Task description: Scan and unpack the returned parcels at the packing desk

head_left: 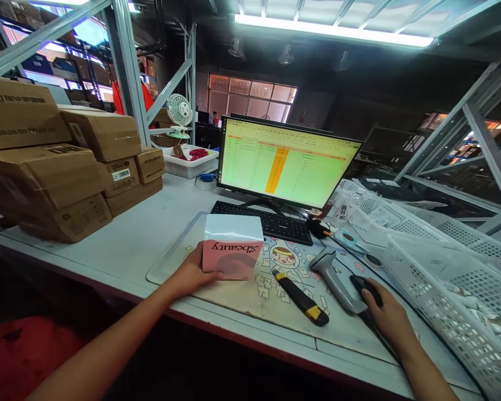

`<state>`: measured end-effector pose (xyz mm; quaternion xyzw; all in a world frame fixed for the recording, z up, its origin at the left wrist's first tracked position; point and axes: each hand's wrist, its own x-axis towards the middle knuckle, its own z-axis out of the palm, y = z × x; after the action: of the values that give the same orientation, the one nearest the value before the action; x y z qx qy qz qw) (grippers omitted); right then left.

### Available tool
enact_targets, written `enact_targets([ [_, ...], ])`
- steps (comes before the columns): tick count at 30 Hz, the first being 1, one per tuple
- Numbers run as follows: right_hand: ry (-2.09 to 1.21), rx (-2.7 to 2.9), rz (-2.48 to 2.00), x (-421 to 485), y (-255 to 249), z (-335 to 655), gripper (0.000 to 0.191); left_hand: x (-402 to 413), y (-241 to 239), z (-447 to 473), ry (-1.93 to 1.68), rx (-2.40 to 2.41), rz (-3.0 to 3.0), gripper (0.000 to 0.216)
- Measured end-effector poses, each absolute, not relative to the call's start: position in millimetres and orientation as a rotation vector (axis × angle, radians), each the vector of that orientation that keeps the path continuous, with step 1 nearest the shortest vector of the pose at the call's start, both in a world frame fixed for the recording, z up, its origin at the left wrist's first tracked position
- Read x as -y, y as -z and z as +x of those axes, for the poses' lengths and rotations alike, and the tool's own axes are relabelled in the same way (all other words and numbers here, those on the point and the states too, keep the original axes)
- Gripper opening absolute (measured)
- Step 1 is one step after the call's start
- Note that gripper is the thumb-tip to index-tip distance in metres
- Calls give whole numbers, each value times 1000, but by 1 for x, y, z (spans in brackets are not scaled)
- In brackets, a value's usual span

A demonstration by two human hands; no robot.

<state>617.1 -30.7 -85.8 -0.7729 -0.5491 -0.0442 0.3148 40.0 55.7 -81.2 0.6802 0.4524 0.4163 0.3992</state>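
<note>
My left hand (192,274) grips the near left side of a small box (232,245), pink in front with a white top and the word "beauty" printed upside down, standing on a printed desk mat (275,295). My right hand (386,314) lies curled over a black computer mouse (365,285) at the mat's right edge. Between my hands lie a black and yellow utility knife (301,298) and a grey barcode scanner (333,275). Behind the box are a black keyboard (271,223) and a monitor (286,163) with a green spreadsheet.
Stacked cardboard boxes (62,161) fill the table's left side. White perforated plastic baskets (446,267) stand at the right. At the back are a white tray (191,161), a tape roll (206,181) and a small fan (179,114). Metal shelving frames both sides.
</note>
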Motion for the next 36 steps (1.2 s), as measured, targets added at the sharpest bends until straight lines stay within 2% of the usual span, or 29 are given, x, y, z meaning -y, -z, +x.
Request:
enact_targets([
  [5, 121, 1310, -2043, 36, 58, 598, 77, -55, 78, 40, -1049, -1078, 1744, 78],
  [9, 76, 1502, -1759, 51, -9, 521, 85, -52, 74, 36, -1088, -1138, 1709, 103],
  [11, -62, 1814, -1501, 60, -39, 462, 91, -47, 69, 34, -1157, -1118, 1683, 111],
  [13, -239, 2058, -1329, 68, -56, 403, 114, -36, 63, 33, -1265, -1026, 1651, 114],
  [14, -350, 2100, -1285, 71, -58, 377, 122, -27, 61, 33, -1323, -973, 1631, 116],
  [16, -552, 2095, -1272, 78, -52, 335, 125, -5, 58, 30, -1415, -911, 1593, 120],
  [20, -754, 1848, -1226, 104, -19, 295, 115, 46, 58, 14, -1572, -967, 1506, 113],
  [26, -1033, 1694, -1189, 173, 16, 279, 107, 103, 62, -8, -1599, -843, 1222, 123],
  [31, -1041, 1682, -1502, 235, 40, 275, 109, 137, 92, 0, -1356, -793, 1175, 114],
  [36, -852, 1332, -1759, 303, 50, 314, 77, 134, 151, 23, -995, -794, 1332, 94],
])
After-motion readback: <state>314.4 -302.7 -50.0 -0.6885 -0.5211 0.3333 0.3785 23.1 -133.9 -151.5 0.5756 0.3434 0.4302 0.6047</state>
